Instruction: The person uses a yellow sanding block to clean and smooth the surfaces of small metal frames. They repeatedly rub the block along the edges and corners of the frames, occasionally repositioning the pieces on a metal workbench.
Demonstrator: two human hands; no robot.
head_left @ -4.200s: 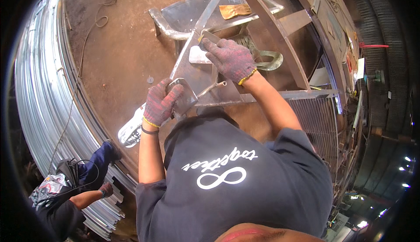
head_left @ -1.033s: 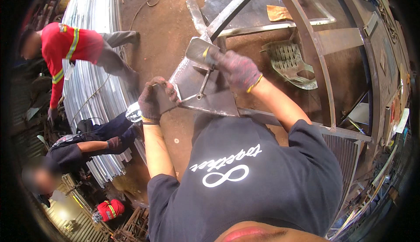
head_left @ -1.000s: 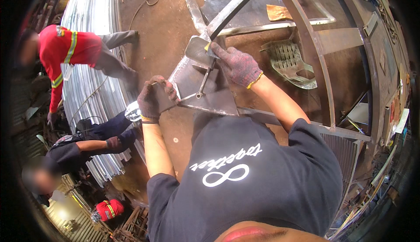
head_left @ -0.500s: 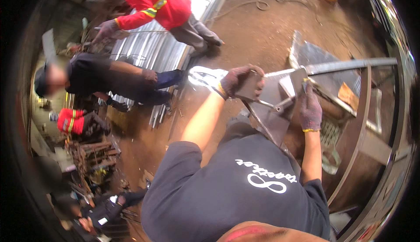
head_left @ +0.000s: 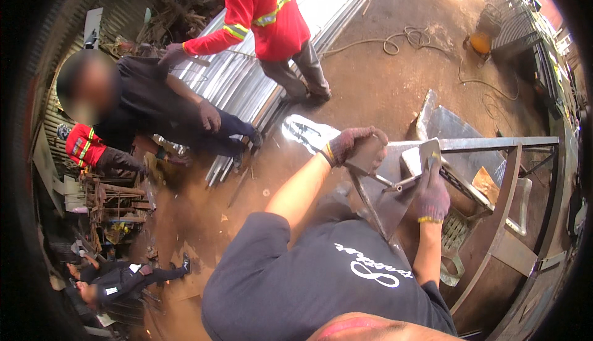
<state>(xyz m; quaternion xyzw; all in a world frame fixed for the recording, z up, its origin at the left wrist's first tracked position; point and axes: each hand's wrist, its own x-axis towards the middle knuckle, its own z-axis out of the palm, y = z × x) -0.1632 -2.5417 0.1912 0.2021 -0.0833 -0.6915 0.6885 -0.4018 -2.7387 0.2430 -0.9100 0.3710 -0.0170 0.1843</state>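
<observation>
Both my hands wear dark knitted gloves with yellow cuffs. My left hand (head_left: 353, 145) is closed round the edge of a small flat metal plate (head_left: 370, 160). Opposite it, my right hand (head_left: 433, 196) grips a second small plate (head_left: 428, 149), its fingers lying along the face; something small and yellow shows at the fingertips. A thin metal rod with a short tube end (head_left: 395, 187) lies between the two plates. Past the right plate, a long steel bar (head_left: 494, 143) runs rightward and meets a brown steel frame (head_left: 508, 187).
Sheet-metal pieces (head_left: 460, 125) and a plastic chair (head_left: 456, 233) lie around the frame. Long shiny metal profiles (head_left: 247, 75) are stacked at far left. A person in red (head_left: 267, 14) and one in dark clothes (head_left: 167, 103) stand there. A cable (head_left: 395, 45) crosses the floor.
My view has shifted, so the surroundings sit lower in the picture. Both hands keep hold of the plates. The person in dark clothes shows a changed arm position.
</observation>
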